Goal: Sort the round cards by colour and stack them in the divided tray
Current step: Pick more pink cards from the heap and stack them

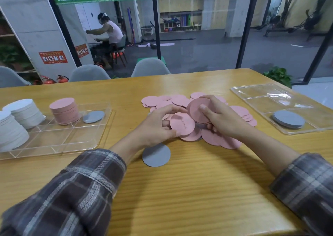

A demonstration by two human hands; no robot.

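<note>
Head view shows me the left tray [72, 142] holding a pink stack [64, 110] and a grey card [93, 116], and the right tray [261, 93] a grey stack [288, 119]. Over the loose pile [162, 99], the left hand [153, 126] pinches a pink card [182, 124] and the right hand [223, 117] grips a pink bundle [198, 109]. The white stacks [25, 112] are cut off, possibly outside the tray.

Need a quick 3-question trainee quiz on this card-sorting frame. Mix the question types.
1. True or false: the right tray holds a stack of pink cards.
2. The cards gripped in the right hand are: A) white B) pink C) grey
3. Fill in: the lone card lying on the table just below the left hand is ____.

Key
1. False: it holds a grey stack.
2. B
3. grey
</note>
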